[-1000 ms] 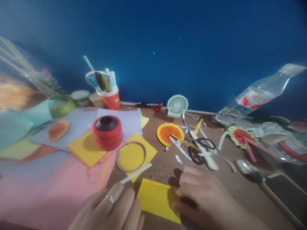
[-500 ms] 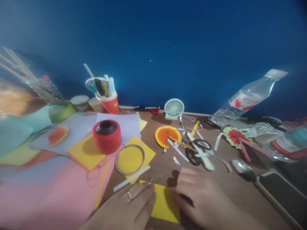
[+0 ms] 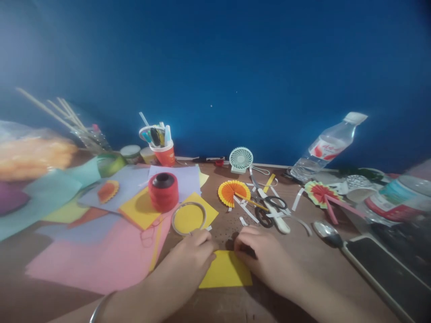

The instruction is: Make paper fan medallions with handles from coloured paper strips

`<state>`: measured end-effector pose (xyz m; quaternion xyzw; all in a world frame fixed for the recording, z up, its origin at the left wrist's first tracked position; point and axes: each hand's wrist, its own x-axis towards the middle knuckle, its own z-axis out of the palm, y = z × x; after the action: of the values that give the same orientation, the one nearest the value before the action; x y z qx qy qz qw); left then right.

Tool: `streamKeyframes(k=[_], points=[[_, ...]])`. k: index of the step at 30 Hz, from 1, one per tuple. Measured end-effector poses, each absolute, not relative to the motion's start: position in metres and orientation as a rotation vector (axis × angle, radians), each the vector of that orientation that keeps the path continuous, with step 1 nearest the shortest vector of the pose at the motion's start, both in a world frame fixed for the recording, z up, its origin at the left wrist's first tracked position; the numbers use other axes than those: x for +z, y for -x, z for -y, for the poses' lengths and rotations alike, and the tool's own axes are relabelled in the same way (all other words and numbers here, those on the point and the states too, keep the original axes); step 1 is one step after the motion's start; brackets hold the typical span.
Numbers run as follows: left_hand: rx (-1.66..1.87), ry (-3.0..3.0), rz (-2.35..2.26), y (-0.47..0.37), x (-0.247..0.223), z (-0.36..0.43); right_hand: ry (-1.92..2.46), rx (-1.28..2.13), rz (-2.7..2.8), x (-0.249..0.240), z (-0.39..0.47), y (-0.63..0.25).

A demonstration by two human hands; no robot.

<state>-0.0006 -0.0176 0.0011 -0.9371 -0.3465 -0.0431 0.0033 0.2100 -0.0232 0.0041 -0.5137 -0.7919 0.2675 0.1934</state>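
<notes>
A yellow sheet of paper (image 3: pixel 226 271) lies on the table in front of me, between both hands. My left hand (image 3: pixel 195 252) is closed at its upper left side, fingers bent and pressed together at the paper's edge. My right hand (image 3: pixel 261 256) is curled at the upper right corner, thumb and fingers pinching at the edge. Just beyond the left hand, a ring-shaped roll of tape (image 3: pixel 189 233) rests on another yellow sheet (image 3: pixel 210 216). An end of a white strip (image 3: pixel 208 228) shows past my left fingers.
Coloured papers and a red spool of thread (image 3: pixel 163 193) lie left. Ahead are a folded orange fan (image 3: pixel 233 190), scissors (image 3: pixel 264 217), a white-handled tool (image 3: pixel 280 222) and a small electric fan (image 3: pixel 241 159). A spoon (image 3: pixel 326 232), phone (image 3: pixel 387 269) and tilted bottle (image 3: pixel 325 150) are right.
My left hand has gone from lying flat on the yellow paper to bent fingers at its upper edge, covering most of the white strip. The right hand stays at the right edge. The view has shifted.
</notes>
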Motion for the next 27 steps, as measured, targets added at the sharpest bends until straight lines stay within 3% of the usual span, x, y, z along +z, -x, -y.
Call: streamKeyframes(k=[9,15,23,27], points=[[-0.298,3.239,1.591,-0.028,0.015,-0.006,1.417,0.672,2.264,0.005,0.018,-0.219],[-0.308,3.175,1.355,-0.026,0.011,-0.003,1.346,0.616,2.331,0.005,0.013,-0.221],[0.128,2.896,0.75,-0.018,0.009,-0.001,1.211,0.54,2.49,0.005,0.008,-0.228],[0.21,2.833,0.719,-0.02,0.018,0.001,1.147,0.513,2.562,0.006,0.007,-0.23]])
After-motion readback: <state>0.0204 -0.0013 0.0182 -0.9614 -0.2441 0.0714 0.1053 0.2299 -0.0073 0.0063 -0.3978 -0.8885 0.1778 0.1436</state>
